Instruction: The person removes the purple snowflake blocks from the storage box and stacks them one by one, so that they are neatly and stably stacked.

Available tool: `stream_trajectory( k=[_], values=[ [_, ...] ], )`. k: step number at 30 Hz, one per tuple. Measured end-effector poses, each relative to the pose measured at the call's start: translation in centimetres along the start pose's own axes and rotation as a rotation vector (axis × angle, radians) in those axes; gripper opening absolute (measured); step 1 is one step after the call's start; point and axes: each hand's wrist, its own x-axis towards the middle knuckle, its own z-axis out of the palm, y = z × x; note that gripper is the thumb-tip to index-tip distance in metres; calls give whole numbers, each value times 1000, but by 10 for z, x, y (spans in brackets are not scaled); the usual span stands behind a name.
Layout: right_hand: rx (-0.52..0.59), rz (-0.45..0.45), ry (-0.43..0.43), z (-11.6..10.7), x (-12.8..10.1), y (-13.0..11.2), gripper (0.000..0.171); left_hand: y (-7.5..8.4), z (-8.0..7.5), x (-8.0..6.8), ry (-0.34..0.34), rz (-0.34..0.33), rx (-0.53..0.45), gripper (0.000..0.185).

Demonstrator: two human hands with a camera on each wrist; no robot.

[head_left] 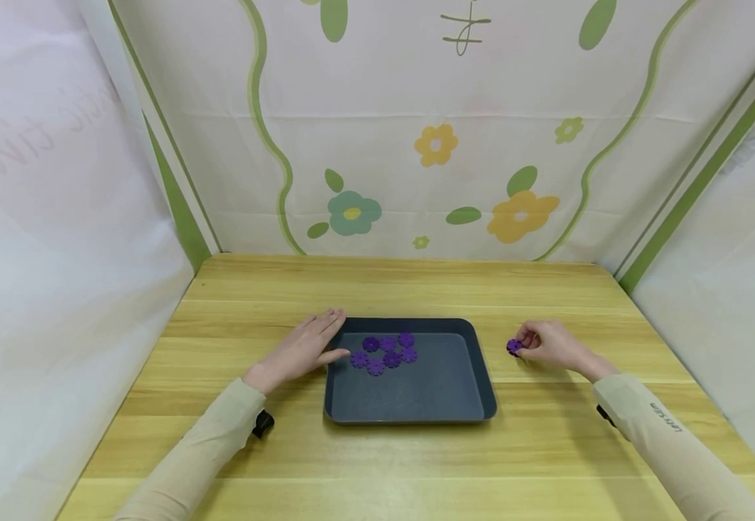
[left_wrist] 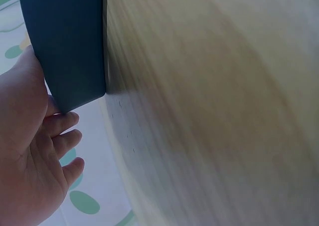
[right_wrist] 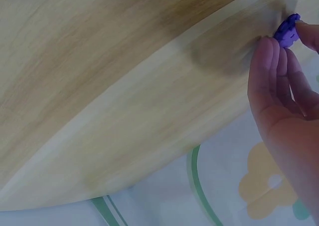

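Note:
A dark grey tray (head_left: 416,398) lies on the wooden table, with several purple flower-shaped discs (head_left: 375,367) spread in its left and middle part. My left hand (head_left: 302,347) rests at the tray's left rim, fingers fairly straight; the left wrist view shows the hand (left_wrist: 35,151) touching the tray's wall (left_wrist: 70,46). To the right of the tray, my right hand (head_left: 552,344) pinches a purple flower-shaped disc (head_left: 514,347) between thumb and fingers. In the right wrist view that disc (right_wrist: 287,31) sits at the fingertips of the hand (right_wrist: 289,91); whether it is one or a few stacked I cannot tell.
The wooden table (head_left: 410,463) runs back to a white cloth wall (head_left: 390,94) printed with flowers and leaves. White side panels (head_left: 45,217) stand at left and right. A black device (head_left: 262,423) is strapped at the left wrist.

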Motion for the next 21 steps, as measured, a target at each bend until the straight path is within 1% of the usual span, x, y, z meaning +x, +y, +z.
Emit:
stream_trajectory(
  k=[10, 21],
  values=[
    [12, 4, -13, 1, 0, -1, 17, 0, 1, 0, 20, 12, 6, 76],
    [19, 6, -16, 2, 0, 2, 18, -1, 1, 0, 12, 2, -4, 76]
  ],
)
